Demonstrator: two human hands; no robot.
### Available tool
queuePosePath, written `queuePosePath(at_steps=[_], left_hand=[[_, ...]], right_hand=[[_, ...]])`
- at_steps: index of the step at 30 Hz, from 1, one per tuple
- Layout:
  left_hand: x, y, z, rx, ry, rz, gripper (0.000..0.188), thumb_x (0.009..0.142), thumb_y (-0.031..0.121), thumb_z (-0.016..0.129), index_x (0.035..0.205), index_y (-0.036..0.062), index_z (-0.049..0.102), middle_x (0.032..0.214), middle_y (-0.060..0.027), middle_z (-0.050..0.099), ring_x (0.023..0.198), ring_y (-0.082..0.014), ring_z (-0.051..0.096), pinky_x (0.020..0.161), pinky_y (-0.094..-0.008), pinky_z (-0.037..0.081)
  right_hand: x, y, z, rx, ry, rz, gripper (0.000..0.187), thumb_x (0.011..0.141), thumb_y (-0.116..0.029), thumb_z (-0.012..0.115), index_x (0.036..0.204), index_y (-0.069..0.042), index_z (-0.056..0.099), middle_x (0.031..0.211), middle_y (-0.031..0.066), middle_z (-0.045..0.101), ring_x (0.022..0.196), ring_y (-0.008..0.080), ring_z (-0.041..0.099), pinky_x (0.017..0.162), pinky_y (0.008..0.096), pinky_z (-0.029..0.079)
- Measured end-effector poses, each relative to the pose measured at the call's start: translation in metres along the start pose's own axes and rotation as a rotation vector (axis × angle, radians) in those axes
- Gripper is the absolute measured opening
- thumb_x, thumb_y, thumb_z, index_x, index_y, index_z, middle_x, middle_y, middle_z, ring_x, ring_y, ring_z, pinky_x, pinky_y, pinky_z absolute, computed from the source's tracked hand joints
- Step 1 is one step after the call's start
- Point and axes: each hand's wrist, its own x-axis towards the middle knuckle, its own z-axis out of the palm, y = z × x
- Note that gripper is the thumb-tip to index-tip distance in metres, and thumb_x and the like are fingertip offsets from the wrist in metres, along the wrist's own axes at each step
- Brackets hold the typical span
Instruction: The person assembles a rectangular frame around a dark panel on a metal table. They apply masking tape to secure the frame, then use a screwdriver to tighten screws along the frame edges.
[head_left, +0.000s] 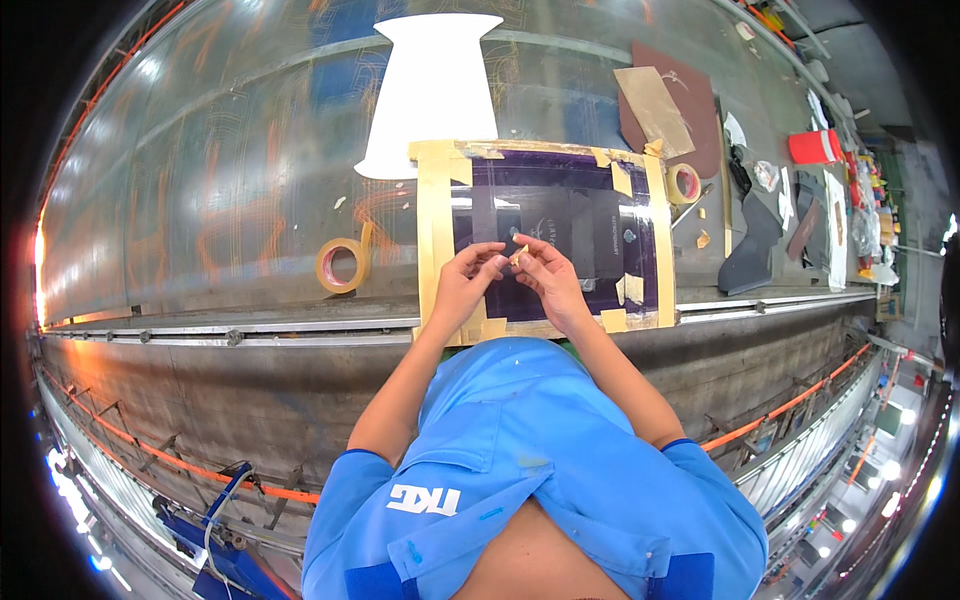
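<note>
Both of my hands meet above a dark screen-printing frame (428, 210) edged with yellowish masking tape. My right hand (552, 283) pinches a small crumpled piece of masking tape (519, 256) between thumb and fingers. Close beside it, my left hand (472, 280) has its thumb and fingertips drawn together near the same piece; whether anything is between them is hidden. Under the hands lies the frame's dark, shiny panel (575, 180), with faint pale markings and tape patches (629, 290) stuck near its edges.
One tape roll (341, 266) lies left of the frame, another roll (683, 184) at its right. A white cut sheet (437, 85) lies beyond. Brown pieces (655, 110), a dark cut piece (752, 245) and a red container (815, 147) are at right. A metal rail (240, 338) runs along the near edge.
</note>
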Motion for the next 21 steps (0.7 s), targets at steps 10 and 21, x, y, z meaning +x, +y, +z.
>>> queuePosePath(at_steps=[10, 21], left_hand=[[-0.029, 0.024, 0.020, 0.009, -0.036, 0.206, 0.024, 0.090, 0.007, 0.073, 0.112, -0.0008, 0.068, 0.099, -0.0068, 0.071, 0.087, -0.0113, 0.065, 0.076, -0.0246, 0.053], [-0.026, 0.015, 0.036, -0.272, -0.339, -0.142, 0.012, 0.092, 0.006, 0.070, 0.099, -0.0034, 0.073, 0.092, -0.0078, 0.071, 0.080, -0.0122, 0.065, 0.076, -0.0273, 0.055]], right_hand=[[-0.027, -0.006, 0.003, 0.042, -0.057, -0.056, 0.055, 0.100, -0.016, 0.062, 0.150, -0.012, 0.041, 0.124, 0.0031, 0.057, 0.108, 0.0101, 0.057, 0.093, 0.0263, 0.050], [-0.057, -0.007, -0.030, 0.277, -0.210, 0.230, 0.066, 0.096, -0.023, 0.069, 0.152, -0.014, 0.036, 0.127, 0.0028, 0.056, 0.109, 0.0138, 0.057, 0.100, 0.0343, 0.045]])
